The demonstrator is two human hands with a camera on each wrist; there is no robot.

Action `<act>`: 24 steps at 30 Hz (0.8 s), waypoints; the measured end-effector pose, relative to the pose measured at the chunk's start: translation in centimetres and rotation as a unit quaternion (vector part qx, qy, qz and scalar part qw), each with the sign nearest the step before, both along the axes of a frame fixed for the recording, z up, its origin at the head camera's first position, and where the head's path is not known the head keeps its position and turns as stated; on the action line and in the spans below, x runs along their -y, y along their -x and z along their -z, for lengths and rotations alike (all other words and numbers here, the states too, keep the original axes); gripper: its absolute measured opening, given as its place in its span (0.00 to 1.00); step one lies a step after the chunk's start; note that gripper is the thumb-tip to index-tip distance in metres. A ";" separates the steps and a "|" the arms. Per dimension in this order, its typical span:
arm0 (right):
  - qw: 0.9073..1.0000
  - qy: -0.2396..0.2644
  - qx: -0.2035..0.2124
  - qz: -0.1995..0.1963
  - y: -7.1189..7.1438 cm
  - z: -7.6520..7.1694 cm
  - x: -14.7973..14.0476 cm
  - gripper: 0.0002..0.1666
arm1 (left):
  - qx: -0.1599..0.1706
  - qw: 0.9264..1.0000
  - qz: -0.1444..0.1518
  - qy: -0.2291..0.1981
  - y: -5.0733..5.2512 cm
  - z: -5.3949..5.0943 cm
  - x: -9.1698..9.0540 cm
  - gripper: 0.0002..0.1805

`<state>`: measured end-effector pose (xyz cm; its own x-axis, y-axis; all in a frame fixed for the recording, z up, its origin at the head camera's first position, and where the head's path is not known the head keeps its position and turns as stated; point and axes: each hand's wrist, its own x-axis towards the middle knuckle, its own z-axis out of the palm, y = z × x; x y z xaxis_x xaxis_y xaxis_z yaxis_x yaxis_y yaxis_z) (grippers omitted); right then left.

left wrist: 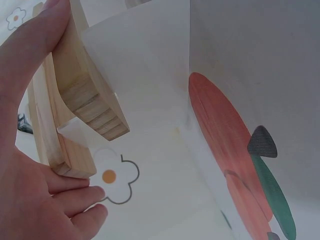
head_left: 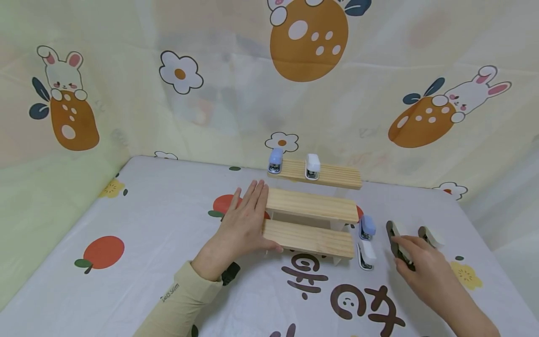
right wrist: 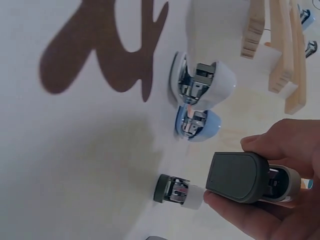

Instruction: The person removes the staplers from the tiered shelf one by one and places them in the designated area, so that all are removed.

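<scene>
My left hand [head_left: 244, 222] lies with straight fingers along the left end of a tiered wooden rack. Its thumb touches the lowest board [head_left: 311, 238], near the middle board [head_left: 313, 204]. On the top board [head_left: 337, 174] stand a blue stapler [head_left: 275, 160] and a white stapler [head_left: 313, 166]. My right hand [head_left: 431, 267] grips a small stapler [right wrist: 237, 175] with a dark grey base and pale top, between thumb and fingers. A similar stapler [right wrist: 171, 190] stands just past it in the right wrist view. Another blue stapler [head_left: 367, 227] and white stapler [head_left: 366, 255] stand right of the rack.
Beyond my right hand stands a dark-based, cream-topped stapler [head_left: 430, 237]. A printed white cloth [head_left: 160, 234] covers the table. Behind it hangs a patterned curtain [head_left: 236, 107], close to the rack's top board.
</scene>
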<state>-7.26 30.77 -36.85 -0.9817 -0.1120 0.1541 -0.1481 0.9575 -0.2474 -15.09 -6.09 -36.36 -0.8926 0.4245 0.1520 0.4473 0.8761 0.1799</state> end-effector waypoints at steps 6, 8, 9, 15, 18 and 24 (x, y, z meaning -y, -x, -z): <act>0.999 -0.009 0.040 0.009 0.1 0.4 -0.2 0.26 | 0.000 1.000 0.000 0.003 0.0 0.1 0.0 0.79; 0.999 -0.010 0.041 0.011 0.2 0.6 -0.3 0.27 | 0.001 1.000 0.000 0.004 0.1 0.1 0.0 0.79; 0.999 -0.010 0.045 0.013 0.2 0.7 -0.3 0.27 | 0.001 1.000 -0.001 0.003 0.1 0.1 0.0 0.79; 0.997 -0.011 0.070 0.022 0.6 1.2 -0.4 0.27 | 0.004 1.000 -0.001 0.001 0.1 0.0 0.0 0.79; 0.997 -0.013 0.077 0.025 0.8 1.5 -0.4 0.27 | 0.005 1.000 -0.001 0.003 0.1 0.0 0.0 0.79; 0.998 -0.020 0.066 0.014 1.0 2.1 -0.6 0.27 | 0.006 1.000 -0.002 0.004 0.1 0.0 0.0 0.79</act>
